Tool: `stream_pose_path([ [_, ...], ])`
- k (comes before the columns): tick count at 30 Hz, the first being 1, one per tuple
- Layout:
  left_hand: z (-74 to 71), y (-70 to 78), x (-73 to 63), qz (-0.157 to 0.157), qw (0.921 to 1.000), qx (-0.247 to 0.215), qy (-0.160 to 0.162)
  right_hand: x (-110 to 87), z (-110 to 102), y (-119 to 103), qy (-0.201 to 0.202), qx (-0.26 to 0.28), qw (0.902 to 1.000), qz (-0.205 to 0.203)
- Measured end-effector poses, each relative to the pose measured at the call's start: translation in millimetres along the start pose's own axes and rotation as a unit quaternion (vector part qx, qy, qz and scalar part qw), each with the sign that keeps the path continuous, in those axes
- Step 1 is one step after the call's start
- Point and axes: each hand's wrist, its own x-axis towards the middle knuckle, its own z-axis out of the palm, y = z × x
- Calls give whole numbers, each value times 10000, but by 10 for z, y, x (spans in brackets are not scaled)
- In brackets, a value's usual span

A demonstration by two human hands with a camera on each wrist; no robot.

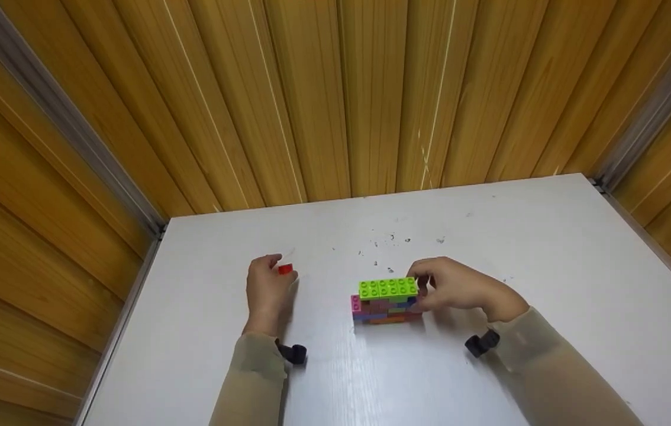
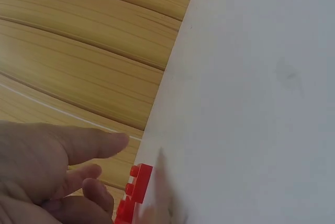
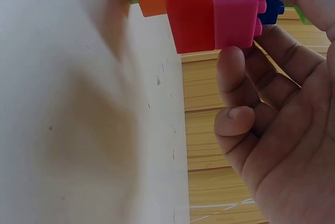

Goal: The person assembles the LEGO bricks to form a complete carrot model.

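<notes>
My left hand (image 1: 268, 285) is at a small red brick (image 1: 285, 269) on the left part of the table. In the left wrist view, red studded pieces (image 2: 138, 185) sit just past the loosely bent fingers (image 2: 99, 195), with a gap visible between. My right hand (image 1: 460, 287) grips the right end of a block wall (image 1: 387, 305), thumb on the near side and fingers behind. Lime-green bricks (image 1: 387, 287) top this wall; pink, blue and orange ones show lower down. The right wrist view shows a pink brick (image 3: 235, 12) and a red brick (image 3: 191, 14) at its end.
The white table (image 1: 205, 367) bears small dark marks beyond the wall. Wood-patterned panels (image 1: 371, 106) rise behind the table and along its sides. A black wrist fitting (image 1: 293, 354) sits at the left sleeve, another (image 1: 482, 343) at the right.
</notes>
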Motion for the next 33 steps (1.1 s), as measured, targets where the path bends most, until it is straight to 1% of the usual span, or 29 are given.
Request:
stream_pose_path([
  [2,-12,-23,0,-5,9999,146,20,3,1,2,-15,-27,10000,-5],
  [7,-20,-74,1,-36,9992,390,-75,8,1,3,-16,-98,9999,24],
  [13,3,-102,10,76,9977,675,-55,5,0,-7,2,-98,9999,31],
  [20,12,-68,-20,286,9951,943,1,-12,-9,-6,18,-65,10000,18],
  [23,13,-41,-35,170,9959,891,-28,-14,-7,-1,18,-61,10000,6],
  [27,21,16,-43,91,9966,818,-100,-12,1,3,33,-32,10000,-55],
  [31,14,114,-70,125,9973,672,-263,-7,0,-7,62,-7,9999,-104],
  [33,5,176,-100,198,9975,577,-346,-3,0,-9,89,-14,9999,-105],
])
